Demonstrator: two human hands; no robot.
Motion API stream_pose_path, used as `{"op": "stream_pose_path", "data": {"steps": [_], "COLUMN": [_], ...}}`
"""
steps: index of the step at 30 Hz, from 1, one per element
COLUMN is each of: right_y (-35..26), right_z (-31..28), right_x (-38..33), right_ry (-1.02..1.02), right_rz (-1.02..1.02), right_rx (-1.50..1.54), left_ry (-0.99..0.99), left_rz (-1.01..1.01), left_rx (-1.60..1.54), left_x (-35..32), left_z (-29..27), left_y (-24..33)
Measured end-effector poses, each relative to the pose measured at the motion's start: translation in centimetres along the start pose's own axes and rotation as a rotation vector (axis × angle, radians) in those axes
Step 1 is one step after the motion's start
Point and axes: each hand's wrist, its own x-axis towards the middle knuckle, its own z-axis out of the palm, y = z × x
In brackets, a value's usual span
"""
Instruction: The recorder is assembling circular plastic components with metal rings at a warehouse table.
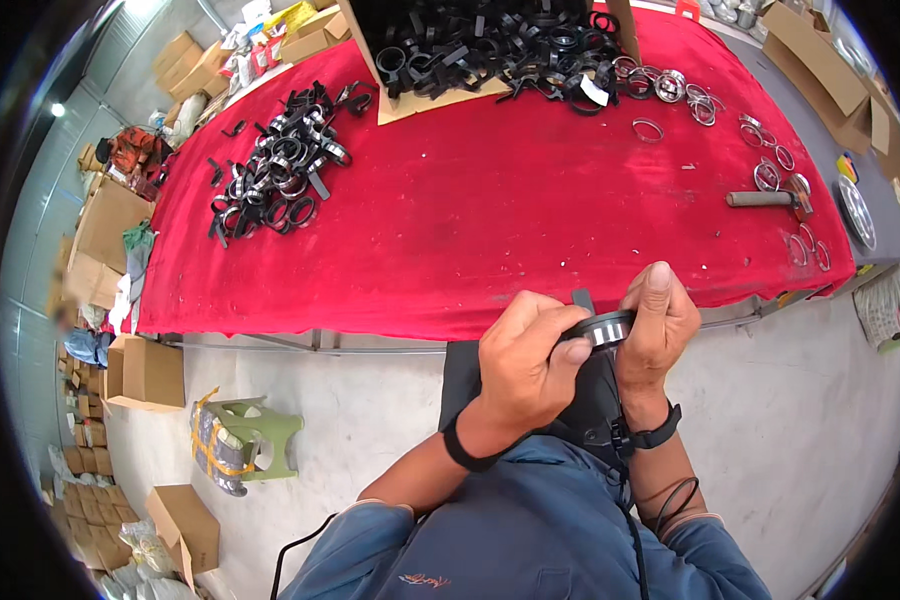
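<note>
Head: ring (608,329) between left grip (526,358), right grip (659,335)

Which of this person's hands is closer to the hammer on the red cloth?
Right. The hammer lies ahead of the right hand, off to its right. The left hand is farther away, left of the right one.

Between your fingers (558,326), the ring (608,330) is black with a shiny silver band. Beyond them the cloth (470,200) is red; behind them your wristbands (460,447) are black and your sleeves (365,540) blue. To their left, the stool (278,432) is pale green.
</note>
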Motion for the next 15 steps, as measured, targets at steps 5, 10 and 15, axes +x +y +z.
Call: {"op": "stream_pose_path", "data": {"steps": [5,10,15], "right_y": [-0.3,-0.4,-0.3], "right_z": [0.7,0.6,1.1], "right_x": [-0.4,-0.4,-0.1], "right_ry": [0.018,0.028,0.007], "right_rz": [0.0,0.026,0.123], "right_rx": [-0.005,0.04,0.04], "left_ry": [0.204,0.196,0.174], "left_rz": [0.132,0.213,0.17], "left_rx": [0.224,0.226,0.196], "left_x": [0.3,0.8,0.8], "left_z": [1.4,1.5,1.3], "left_y": [-1.5,-1.7,-2.0]}}
